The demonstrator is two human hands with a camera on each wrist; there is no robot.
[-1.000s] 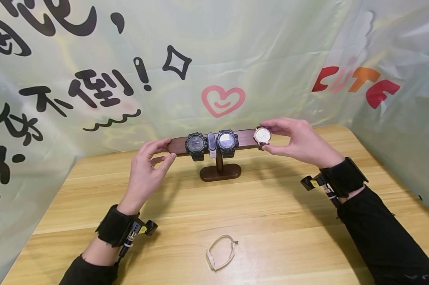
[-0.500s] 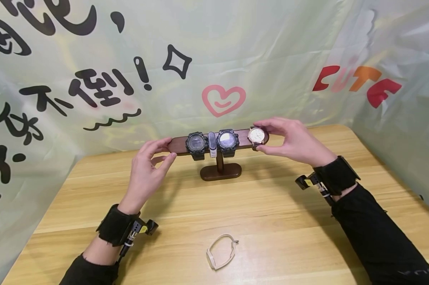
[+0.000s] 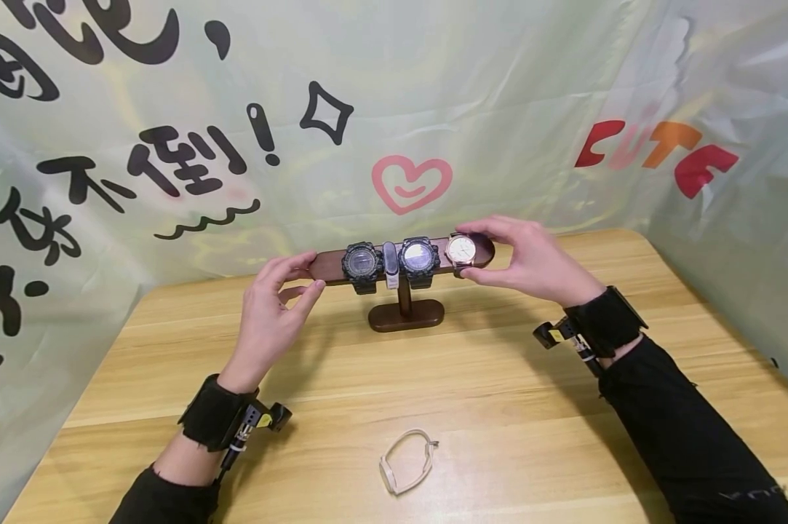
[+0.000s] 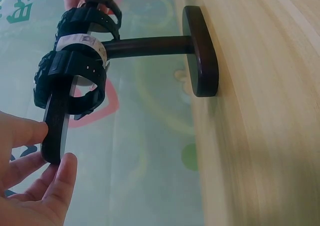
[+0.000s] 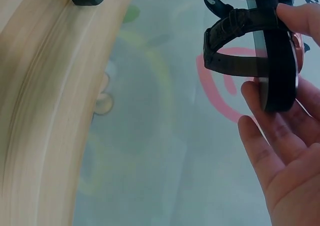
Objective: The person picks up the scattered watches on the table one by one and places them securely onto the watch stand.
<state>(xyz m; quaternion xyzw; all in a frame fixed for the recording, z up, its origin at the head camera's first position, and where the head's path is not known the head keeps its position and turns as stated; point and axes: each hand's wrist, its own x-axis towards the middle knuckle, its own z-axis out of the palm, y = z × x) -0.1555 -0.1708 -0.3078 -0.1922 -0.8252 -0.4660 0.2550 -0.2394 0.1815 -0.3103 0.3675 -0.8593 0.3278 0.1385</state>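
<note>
A dark wooden T-shaped watch stand [image 3: 407, 316] stands on the table with a row of watches around its bar. My left hand [image 3: 272, 320] holds the bar's left end, and in the left wrist view its fingers [image 4: 62, 186] touch that end. Between thumb and fingers my right hand [image 3: 531, 258] pinches a rose-gold wristwatch [image 3: 461, 249] whose dark strap [image 5: 235, 63] loops around the bar near the right end. To its left sit a black digital watch [image 3: 419, 256], a slim fitness band [image 3: 391, 260] with a pale strap, and another black digital watch [image 3: 361, 262].
A beige-strapped watch [image 3: 407, 463] lies in a loop on the wooden table [image 3: 498, 437], near the front. Close behind the stand hangs a pale printed cloth [image 3: 498, 109], which also runs along both sides.
My right hand has slid the rose-gold wristwatch leftward along the bar, toward the nearest black digital watch, baring the bar's right end. The left hand has stayed in place.
</note>
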